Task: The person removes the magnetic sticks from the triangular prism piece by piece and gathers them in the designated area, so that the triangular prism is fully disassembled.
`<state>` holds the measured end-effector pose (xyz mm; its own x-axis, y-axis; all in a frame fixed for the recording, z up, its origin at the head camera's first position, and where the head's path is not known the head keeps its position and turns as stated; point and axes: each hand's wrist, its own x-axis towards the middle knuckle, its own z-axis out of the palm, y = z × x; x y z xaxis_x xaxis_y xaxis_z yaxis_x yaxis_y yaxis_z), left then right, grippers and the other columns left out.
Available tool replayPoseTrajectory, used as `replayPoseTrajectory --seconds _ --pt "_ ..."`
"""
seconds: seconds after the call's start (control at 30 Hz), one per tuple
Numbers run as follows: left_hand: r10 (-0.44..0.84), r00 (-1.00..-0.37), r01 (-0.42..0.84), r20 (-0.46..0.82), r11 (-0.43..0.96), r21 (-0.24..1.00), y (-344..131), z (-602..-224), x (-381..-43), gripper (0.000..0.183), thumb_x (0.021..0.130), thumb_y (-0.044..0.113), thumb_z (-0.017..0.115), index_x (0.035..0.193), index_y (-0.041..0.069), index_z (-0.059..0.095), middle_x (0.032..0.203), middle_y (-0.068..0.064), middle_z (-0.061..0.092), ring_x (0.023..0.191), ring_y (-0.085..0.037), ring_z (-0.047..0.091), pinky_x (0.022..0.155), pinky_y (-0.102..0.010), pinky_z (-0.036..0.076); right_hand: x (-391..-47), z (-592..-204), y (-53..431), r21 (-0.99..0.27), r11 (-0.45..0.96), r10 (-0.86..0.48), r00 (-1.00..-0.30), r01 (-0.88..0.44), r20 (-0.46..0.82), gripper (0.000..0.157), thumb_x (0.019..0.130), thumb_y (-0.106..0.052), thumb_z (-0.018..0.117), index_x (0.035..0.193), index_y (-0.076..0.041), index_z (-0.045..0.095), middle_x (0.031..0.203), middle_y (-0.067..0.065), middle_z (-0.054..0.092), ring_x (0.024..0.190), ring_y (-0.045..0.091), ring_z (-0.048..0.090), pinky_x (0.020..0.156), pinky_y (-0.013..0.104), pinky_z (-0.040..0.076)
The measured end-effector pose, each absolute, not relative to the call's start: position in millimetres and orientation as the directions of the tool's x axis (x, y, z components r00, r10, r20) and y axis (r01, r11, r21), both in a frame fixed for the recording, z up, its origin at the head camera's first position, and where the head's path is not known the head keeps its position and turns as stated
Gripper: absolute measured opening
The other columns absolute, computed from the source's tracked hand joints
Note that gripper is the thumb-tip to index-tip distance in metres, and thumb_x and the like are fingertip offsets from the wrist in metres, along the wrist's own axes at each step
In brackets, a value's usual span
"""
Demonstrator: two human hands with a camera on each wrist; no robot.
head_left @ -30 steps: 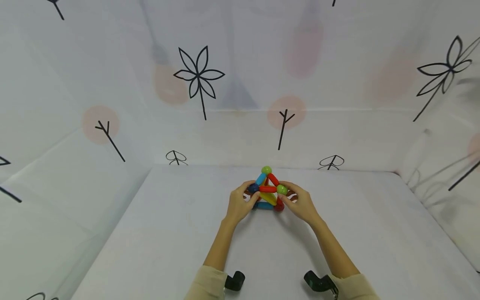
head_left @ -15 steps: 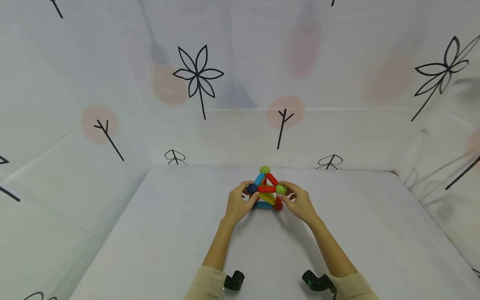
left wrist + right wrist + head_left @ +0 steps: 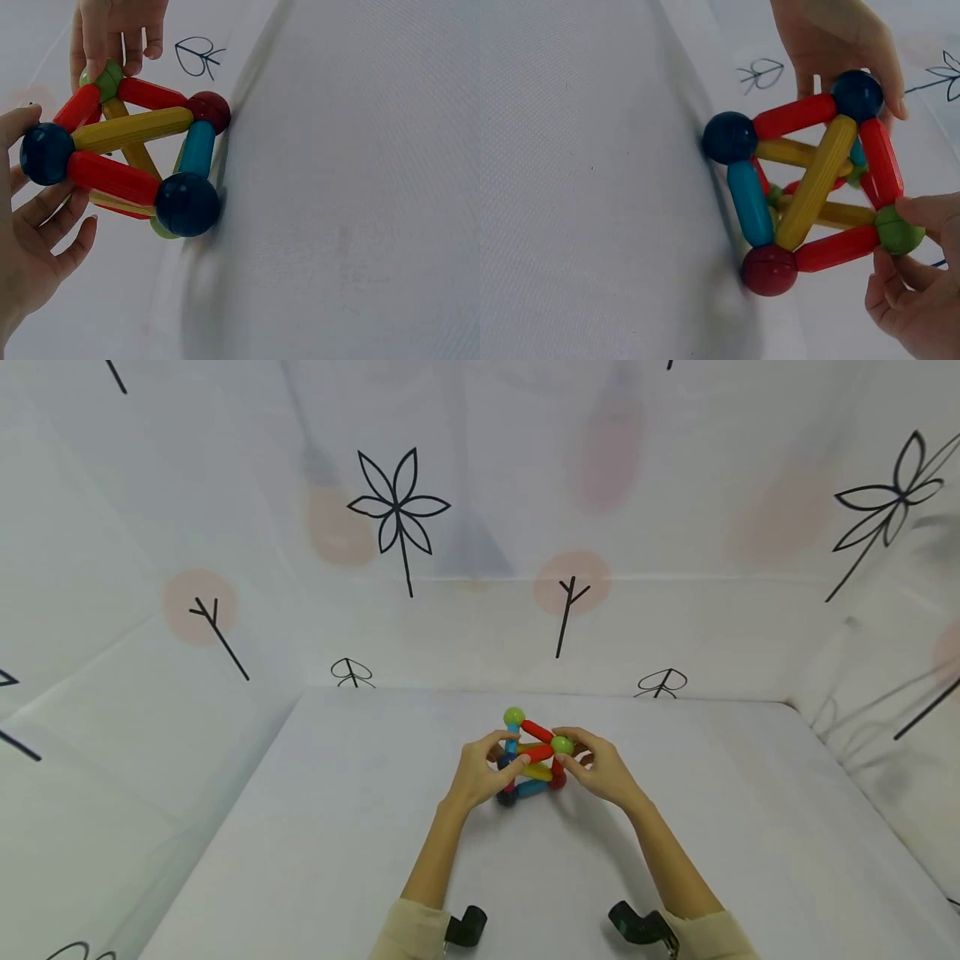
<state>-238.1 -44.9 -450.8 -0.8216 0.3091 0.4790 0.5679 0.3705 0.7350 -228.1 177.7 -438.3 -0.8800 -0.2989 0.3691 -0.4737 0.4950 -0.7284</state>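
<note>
Both hands hold a magnetic ball-and-stick frame [image 3: 817,184] low over the table, built of red, yellow and light blue sticks joined by coloured balls. At its upper left corner, my left hand [image 3: 478,768] grips around a navy ball [image 3: 46,154], thumb in front and fingers behind. My right hand [image 3: 606,768] pinches a green ball [image 3: 900,230] at the opposite upper corner between thumb and fingers. A second navy ball [image 3: 187,204] and a dark red ball [image 3: 769,271] form the near lower corners. Another green ball [image 3: 513,717] tops the far side.
A white-covered table [image 3: 337,860] spreads around the hands. Behind it hangs a white cloth backdrop [image 3: 480,635] with plant drawings. Dark wrist cameras [image 3: 467,927] stick out by both sleeves.
The frame has turned, its left side swinging toward me and its top green ball shifting left and lower. My left hand has turned with it; the right hand has barely moved.
</note>
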Motion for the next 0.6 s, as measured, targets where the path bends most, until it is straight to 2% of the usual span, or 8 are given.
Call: replayPoseTrajectory --seconds 0.13,0.2,0.27,0.33,0.43,0.53,0.6 --pt "0.332 -0.836 0.540 0.436 0.361 0.760 -46 -443 -235 0.036 0.083 0.024 0.066 0.113 0.004 0.064 0.055 0.001 0.053 0.051 -0.004 0.045 0.051 -0.020 0.044 -228 -436 180 -0.736 0.491 -0.335 -0.881 -0.467 0.335 0.035 0.087 -0.005 0.064 0.121 0.002 0.058 0.090 0.006 0.061 0.081 0.019 0.054 0.069 0.026 0.050" --pt "0.327 -0.838 0.540 0.437 0.386 0.747 -46 -441 -234 0.037 0.083 0.026 0.066 0.113 0.004 0.065 0.054 0.002 0.053 0.049 -0.005 0.046 0.047 -0.019 0.042 -226 -434 179 -0.736 0.491 -0.348 -0.879 -0.467 0.326 0.034 0.087 -0.003 0.063 0.120 0.003 0.058 0.090 0.007 0.061 0.082 0.020 0.053 0.070 0.027 0.050" --pt "0.314 -0.832 0.554 0.457 0.420 0.719 -46 -439 -234 0.038 0.082 0.028 0.067 0.111 0.003 0.067 0.057 0.001 0.055 0.051 -0.010 0.050 0.047 -0.019 0.042 -224 -429 178 -0.735 0.489 -0.358 -0.877 -0.469 0.321 0.034 0.087 0.000 0.062 0.120 0.006 0.057 0.090 0.010 0.062 0.082 0.023 0.054 0.070 0.030 0.051" --pt "0.288 -0.824 0.566 0.489 0.459 0.684 -46 -437 -236 0.038 0.080 0.031 0.069 0.107 0.004 0.069 0.066 -0.002 0.059 0.062 -0.017 0.055 0.054 -0.024 0.045 -219 -421 176 -0.739 0.481 -0.371 -0.873 -0.472 0.317 0.033 0.087 0.002 0.061 0.119 0.008 0.056 0.091 0.014 0.062 0.082 0.026 0.055 0.071 0.032 0.051" --pt "0.261 -0.817 0.572 0.514 0.482 0.664 -44 -435 -239 0.039 0.077 0.034 0.072 0.103 0.005 0.071 0.091 -0.009 0.062 0.090 -0.025 0.055 0.073 -0.036 0.049 -211 -407 173 -0.741 0.474 -0.391 -0.867 -0.477 0.308 0.032 0.087 0.003 0.060 0.117 0.012 0.055 0.092 0.018 0.063 0.083 0.029 0.056 0.073 0.034 0.051" --pt "0.268 -0.827 0.561 0.495 0.457 0.690 -42 -433 -244 0.039 0.076 0.034 0.073 0.104 0.006 0.071 0.117 -0.013 0.057 0.116 -0.030 0.046 0.091 -0.051 0.043 -206 -399 171 -0.744 0.468 -0.411 -0.862 -0.478 0.295 0.031 0.088 0.003 0.059 0.117 0.012 0.055 0.094 0.019 0.063 0.083 0.030 0.056 0.074 0.034 0.052" --pt "0.301 -0.833 0.554 0.465 0.435 0.710 -40 -432 -247 0.042 0.076 0.033 0.073 0.108 0.007 0.069 0.127 -0.014 0.054 0.126 -0.030 0.041 0.097 -0.056 0.038 -205 -397 170 -0.749 0.460 -0.424 -0.859 -0.477 0.287 0.031 0.088 0.003 0.059 0.117 0.013 0.054 0.095 0.019 0.063 0.084 0.030 0.056 0.075 0.034 0.052"
